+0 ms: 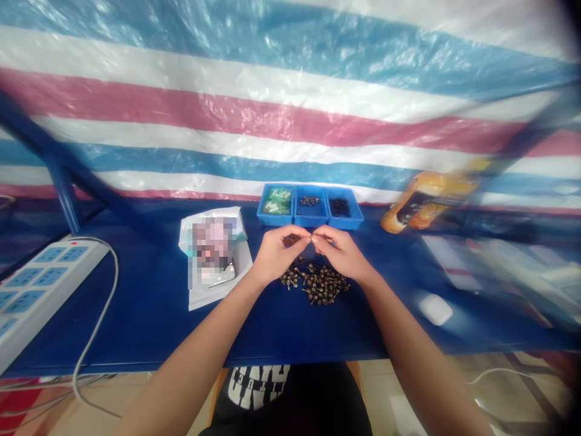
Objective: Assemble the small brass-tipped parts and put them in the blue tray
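Note:
My left hand [282, 249] and my right hand [338, 247] meet fingertip to fingertip over the blue table, each with thumb and forefinger pinched. Whatever sits between the fingertips is too small to make out. Just below the hands lies a loose pile of small brass-and-dark metal parts [324, 284], partly hidden by the hands at its upper edge. Behind the fingers stand three joined blue bins: the left bin [260, 213] holds green and white pieces, the middle bin [311, 213] a few small metal parts, and the right bin [357, 217] small black pieces.
To the left, a phone [223, 274] lies on white packaging [240, 257], near a white power strip [68, 290] with a trailing cable. On the right are an orange bottle [415, 200], lying tilted, and a white rounded case [436, 309]. Striped plastic sheeting [272, 121] hangs behind the table [290, 339].

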### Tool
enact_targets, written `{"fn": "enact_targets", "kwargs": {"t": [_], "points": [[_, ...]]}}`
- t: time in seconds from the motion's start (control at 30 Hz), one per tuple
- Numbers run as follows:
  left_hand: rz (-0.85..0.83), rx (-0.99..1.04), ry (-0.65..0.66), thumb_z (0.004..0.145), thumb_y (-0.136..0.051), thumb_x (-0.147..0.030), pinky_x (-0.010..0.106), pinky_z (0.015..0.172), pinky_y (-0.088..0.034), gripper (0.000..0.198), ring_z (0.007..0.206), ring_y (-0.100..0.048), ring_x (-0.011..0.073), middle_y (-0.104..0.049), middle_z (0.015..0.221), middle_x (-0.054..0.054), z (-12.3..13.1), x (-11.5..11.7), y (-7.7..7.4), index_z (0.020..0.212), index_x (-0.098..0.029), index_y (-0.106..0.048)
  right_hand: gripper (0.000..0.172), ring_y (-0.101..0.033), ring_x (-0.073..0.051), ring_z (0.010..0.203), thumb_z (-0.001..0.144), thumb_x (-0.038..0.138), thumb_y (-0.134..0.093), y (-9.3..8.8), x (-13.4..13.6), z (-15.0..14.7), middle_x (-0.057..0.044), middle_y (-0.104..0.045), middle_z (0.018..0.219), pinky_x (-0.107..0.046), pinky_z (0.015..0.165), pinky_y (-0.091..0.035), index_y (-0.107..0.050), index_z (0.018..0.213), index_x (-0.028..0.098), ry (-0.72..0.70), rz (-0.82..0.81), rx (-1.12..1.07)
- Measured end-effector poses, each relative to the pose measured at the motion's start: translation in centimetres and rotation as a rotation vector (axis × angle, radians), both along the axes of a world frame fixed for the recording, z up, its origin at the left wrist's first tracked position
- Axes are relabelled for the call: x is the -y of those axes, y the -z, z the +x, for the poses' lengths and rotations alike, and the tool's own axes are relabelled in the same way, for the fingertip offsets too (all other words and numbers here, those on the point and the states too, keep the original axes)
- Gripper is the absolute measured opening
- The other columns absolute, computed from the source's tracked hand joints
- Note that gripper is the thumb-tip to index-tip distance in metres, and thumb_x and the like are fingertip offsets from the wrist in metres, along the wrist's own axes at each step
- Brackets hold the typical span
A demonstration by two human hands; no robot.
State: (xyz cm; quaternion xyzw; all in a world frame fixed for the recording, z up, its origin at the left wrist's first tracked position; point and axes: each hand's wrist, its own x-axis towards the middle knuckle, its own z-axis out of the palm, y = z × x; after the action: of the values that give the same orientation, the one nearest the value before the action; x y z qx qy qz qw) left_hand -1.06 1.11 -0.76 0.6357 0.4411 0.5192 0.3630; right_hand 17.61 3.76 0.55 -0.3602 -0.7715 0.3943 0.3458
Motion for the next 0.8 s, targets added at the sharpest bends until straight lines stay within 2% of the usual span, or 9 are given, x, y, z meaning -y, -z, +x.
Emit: {"fn": "enact_targets", "kwargs": {"t": [0.23,0.47,0.8], "points": [[0.026,-0.064,-0.03,0.086,-0.068,-0.037,0.027,0.07,-0.051,0.025,0.081,-0.069,0.0162,-0.075,0.096,0.004,-0.01,-0.04,-0.01,0.104,-0.02,-0.073,0.03,-0.053,-0.013,0.067,0.098,0.043,-0.049,-0.04,-0.05,-0.02,0.001,-0.057,0.072,-0.027,0.066,-0.041,-0.058,0.082,0.02,0.008,-0.033,-0.031],[0.021,-0.097,-0.021,0.087,-0.068,-0.038,0.027,0.072,-0.051,0.021,0.08,-0.069,0.0166,-0.077,0.094,0.002,-0.02,0.03,0.13,0.098,-0.021,-0.075,0.038,-0.05,-0.012,0.064,0.099,0.046,-0.047,-0.14,0.02,-0.13,0.002,-0.055,0.069,-0.027,0.063,-0.038,-0.054,0.074,0.02,0.009,-0.026,-0.035],[0.038,-0.114,-0.029,0.087,-0.068,-0.036,0.027,0.07,-0.05,0.018,0.077,-0.067,0.0155,-0.075,0.091,0.002,0.09,0.05,0.06,0.094,-0.02,-0.073,0.035,-0.049,-0.012,0.063,0.098,0.046,-0.049,0.16,-0.01,-0.32,0.002,-0.055,0.069,-0.027,0.063,-0.038,-0.055,0.075,0.02,0.027,-0.041,-0.028]]}}
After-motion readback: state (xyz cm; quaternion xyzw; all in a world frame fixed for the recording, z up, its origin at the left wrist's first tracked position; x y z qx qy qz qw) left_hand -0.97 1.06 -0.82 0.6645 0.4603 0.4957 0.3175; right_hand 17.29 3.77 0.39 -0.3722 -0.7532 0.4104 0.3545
